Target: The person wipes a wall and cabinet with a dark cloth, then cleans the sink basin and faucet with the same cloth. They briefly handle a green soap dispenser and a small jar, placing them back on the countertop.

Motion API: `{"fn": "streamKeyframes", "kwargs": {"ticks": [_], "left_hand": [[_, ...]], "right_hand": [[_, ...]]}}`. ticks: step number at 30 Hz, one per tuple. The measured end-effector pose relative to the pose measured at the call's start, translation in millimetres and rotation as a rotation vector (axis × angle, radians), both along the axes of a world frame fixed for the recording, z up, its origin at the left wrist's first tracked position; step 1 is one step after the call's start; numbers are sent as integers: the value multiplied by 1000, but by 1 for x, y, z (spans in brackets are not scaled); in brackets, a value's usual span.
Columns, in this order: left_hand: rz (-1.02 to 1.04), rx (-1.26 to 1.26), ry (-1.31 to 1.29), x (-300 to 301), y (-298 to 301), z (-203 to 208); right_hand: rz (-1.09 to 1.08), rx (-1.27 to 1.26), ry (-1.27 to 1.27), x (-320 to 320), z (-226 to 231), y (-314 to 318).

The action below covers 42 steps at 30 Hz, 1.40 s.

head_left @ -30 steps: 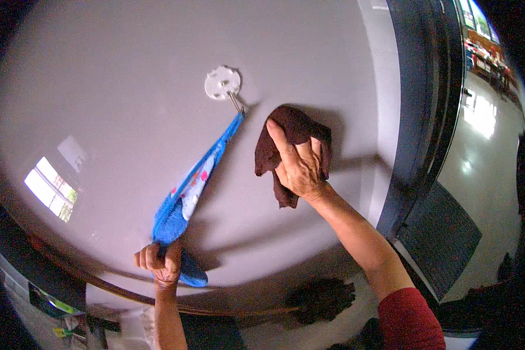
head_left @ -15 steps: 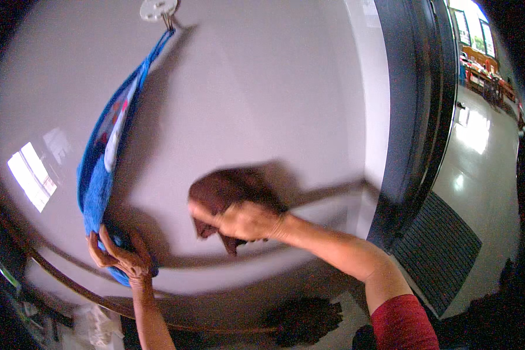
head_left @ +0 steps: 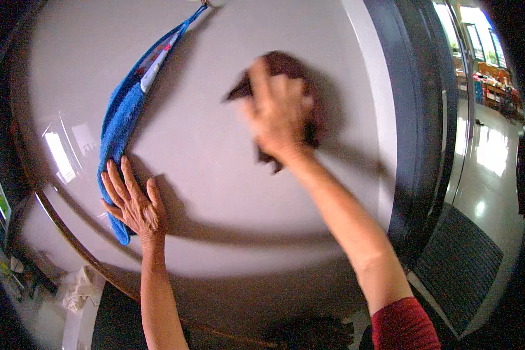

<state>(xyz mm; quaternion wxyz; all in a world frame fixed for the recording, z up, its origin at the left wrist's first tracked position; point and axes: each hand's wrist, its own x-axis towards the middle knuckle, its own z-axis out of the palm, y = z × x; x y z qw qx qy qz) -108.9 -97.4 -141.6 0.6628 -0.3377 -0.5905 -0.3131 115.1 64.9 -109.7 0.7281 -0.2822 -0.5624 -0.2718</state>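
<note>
A blue towel (head_left: 122, 116) hangs from a hook (head_left: 206, 3) on the pale wall (head_left: 216, 192), with a patterned patch showing inside its upper fold. My left hand (head_left: 137, 204) lies flat with fingers spread, its fingertips on the towel's lower part and its thumb toward the wall. To the right, my right hand (head_left: 281, 114) presses a dark maroon cloth (head_left: 286, 61) against the wall. That hand is blurred by motion, and the cloth bunches out around its fingers and below the palm.
A dark door frame (head_left: 417, 116) stands right of the wall. Beyond it are a ribbed dark mat (head_left: 461, 262) on a shiny floor (head_left: 490, 175) and a cluttered wooden table (head_left: 499, 90). A thin pole (head_left: 81, 251) leans at lower left, near a whitish cloth bundle (head_left: 79, 291).
My right hand has swept the cloth upward and to the right across the wall. My left hand has shifted from fingers curled at the towel's bottom to spread flat on it.
</note>
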Motion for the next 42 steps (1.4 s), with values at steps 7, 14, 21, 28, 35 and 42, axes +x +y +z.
{"fn": "streamKeyframes", "kwargs": {"ticks": [7,14,21,28,35,42], "left_hand": [[-136,31,199,-11,-9,-8],[-29,9,176,-15,-8,-12],[-35,6,141,-19,-10,-15],[-85,66,178,-32,-10,-17],[-167,42,77,-28,-15,-19],[-265,95,117,-34,-14,-17]], "right_hand": [[564,436,-551,-111,-68,-76],[627,184,-518,-49,-62,-13],[106,12,-205,74,-66,46],[-30,-621,510,72,-72,55],[-56,-258,79,-32,-29,-31],[369,52,-484,-143,-112,-98]]}}
